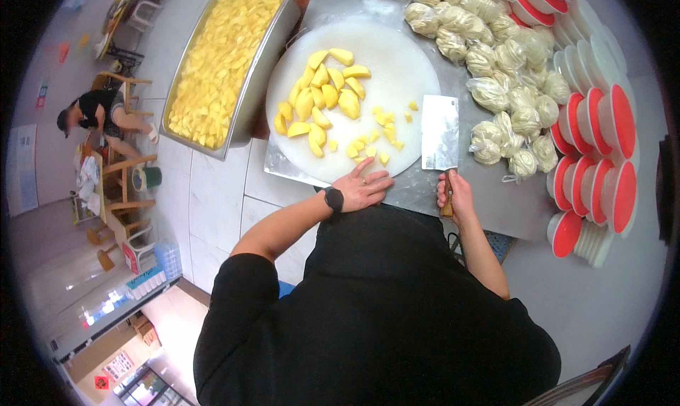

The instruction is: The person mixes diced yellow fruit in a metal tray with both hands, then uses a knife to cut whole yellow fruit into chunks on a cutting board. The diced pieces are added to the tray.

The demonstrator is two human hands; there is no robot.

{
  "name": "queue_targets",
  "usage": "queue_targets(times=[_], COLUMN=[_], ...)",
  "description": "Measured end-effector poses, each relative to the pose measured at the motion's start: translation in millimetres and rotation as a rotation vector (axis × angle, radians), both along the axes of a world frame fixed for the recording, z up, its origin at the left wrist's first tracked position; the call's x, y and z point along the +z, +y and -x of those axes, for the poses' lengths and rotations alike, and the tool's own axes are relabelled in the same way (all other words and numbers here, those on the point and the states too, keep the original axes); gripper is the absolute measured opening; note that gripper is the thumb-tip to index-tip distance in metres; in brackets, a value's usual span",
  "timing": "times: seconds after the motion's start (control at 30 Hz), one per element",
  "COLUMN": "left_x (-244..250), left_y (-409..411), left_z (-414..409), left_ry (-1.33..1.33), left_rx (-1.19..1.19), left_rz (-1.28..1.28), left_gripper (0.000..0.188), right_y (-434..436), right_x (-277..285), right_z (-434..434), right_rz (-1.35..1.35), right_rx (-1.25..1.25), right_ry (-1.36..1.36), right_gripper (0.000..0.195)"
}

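My right hand (457, 196) grips the wooden handle of a cleaver (440, 132), whose broad blade lies flat by the right rim of a round white cutting board (393, 50). At the board's near edge rests my left hand (364, 187), palm down with fingers spread and nothing held. Just beyond its fingertips are small cut yellow chunks (389, 132), which look like potato. Larger peeled potato pieces (330, 95) are gathered on the left half of the board.
Left of the board stands a deep metal pan (248, 82) full of yellow chunks. Bagged noodle bundles (491, 93) are heaped on the metal table (478, 204) at right, beside stacked red-and-white bowls (616, 121). A person (101, 111) sits far left among wooden chairs.
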State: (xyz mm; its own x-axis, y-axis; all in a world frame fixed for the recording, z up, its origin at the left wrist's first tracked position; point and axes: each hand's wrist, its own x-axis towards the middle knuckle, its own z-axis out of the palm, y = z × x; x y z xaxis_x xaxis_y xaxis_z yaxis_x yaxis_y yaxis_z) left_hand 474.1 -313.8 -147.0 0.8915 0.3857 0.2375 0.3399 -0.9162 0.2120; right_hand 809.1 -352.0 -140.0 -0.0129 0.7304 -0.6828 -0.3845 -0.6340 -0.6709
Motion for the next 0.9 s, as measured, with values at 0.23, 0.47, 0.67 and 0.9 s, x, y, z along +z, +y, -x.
queue_targets(times=[0.23, 0.47, 0.67, 0.9], left_x=[17, -1, -18, 3], left_y=[8, 7, -2, 7], left_z=[12, -15, -18, -11], left_ry=[-0.022, 0.244, 0.278, 0.230], left_rx=[-0.126, -0.204, -0.176, -0.152], left_rz=[-0.131, -0.005, -0.005, 0.096], left_gripper=[0.009, 0.012, 0.015, 0.018], right_y=[4, 5, 4, 3], right_x=[2, 4, -3, -1], right_z=[-7, -5, -3, -4], right_rz=[-0.014, -0.017, -0.015, -0.022], right_rx=[0.026, 0.033, 0.034, 0.035], right_ry=[-0.062, -0.098, -0.101, -0.093], right_gripper=[0.037, 0.036, 0.036, 0.037])
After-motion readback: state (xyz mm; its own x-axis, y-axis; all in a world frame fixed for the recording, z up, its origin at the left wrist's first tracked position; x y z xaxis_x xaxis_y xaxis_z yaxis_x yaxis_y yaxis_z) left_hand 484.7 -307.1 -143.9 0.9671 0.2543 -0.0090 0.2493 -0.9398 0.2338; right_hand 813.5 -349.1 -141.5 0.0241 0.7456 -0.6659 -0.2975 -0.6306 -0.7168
